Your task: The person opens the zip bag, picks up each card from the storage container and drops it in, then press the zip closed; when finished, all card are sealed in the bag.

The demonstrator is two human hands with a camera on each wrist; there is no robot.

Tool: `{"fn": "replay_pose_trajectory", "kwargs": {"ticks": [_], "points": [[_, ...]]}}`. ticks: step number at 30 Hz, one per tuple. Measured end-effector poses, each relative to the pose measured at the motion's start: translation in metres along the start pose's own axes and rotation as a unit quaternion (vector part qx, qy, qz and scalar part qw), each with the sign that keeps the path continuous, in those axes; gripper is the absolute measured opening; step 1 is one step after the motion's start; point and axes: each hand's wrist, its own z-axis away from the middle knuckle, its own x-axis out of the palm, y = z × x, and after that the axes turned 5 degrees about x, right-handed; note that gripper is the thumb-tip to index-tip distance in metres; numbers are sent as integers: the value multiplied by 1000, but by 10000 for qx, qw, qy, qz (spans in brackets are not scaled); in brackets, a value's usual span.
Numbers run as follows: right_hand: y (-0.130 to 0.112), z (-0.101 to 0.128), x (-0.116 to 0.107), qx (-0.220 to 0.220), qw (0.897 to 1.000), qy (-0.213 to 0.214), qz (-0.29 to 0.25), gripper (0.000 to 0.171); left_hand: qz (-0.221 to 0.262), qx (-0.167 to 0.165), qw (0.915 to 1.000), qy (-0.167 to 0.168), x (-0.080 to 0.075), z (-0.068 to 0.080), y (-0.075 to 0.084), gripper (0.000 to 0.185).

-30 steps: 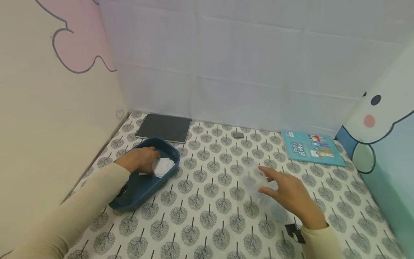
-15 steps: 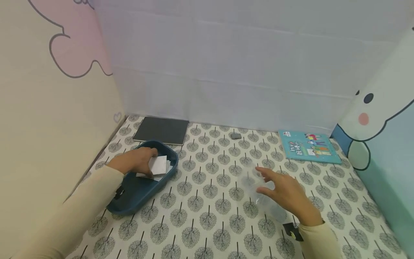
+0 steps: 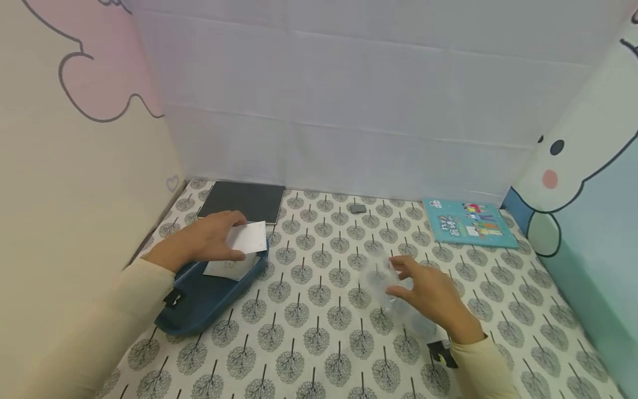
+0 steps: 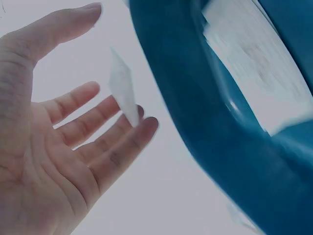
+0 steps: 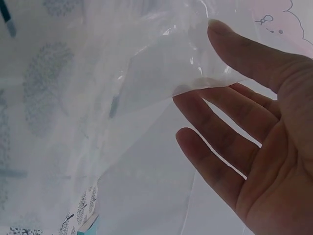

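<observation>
The left hand (image 3: 206, 239) holds a white card (image 3: 247, 238) in its fingers (image 4: 120, 147) above the blue tray (image 3: 199, 302) near the table's left edge (more cards lie inside). The right hand (image 3: 431, 293) grips a clear plastic bag (image 3: 386, 282) mid-table. A dark notebook (image 3: 242, 200), small grey eraser (image 3: 357, 209) and teal book (image 3: 468, 223) line the far edge.

Looks like a child's play corner or staged nursery booth: pastel cartoon wall panels (image 3: 75, 138) at frame left and right, white sheet backdrop (image 3: 349, 111) behind, tree-print cloth on the surface (image 3: 319, 332), picture book (image 3: 466, 223) at right.
</observation>
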Motion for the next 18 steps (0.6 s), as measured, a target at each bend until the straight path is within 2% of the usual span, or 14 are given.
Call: {"fn": "replay_pose_trajectory", "kwargs": {"ticks": [4, 7, 11, 18], "points": [[-1, -2, 4, 61, 10000, -45, -16, 56, -54, 401, 9991, 139, 3, -8, 20, 47], [0, -1, 7, -6, 10000, -28, 33, 56, -153, 542, 9984, 59, 7, -18, 32, 37], [-1, -1, 9, -113, 9999, 36, 106, 56, -104, 707, 9974, 40, 16, -29, 45, 34], [-1, -1, 13, -375, 9989, 255, 111, 56, -201, 1344, 9906, 160, 35, -49, 76, 35]]}}
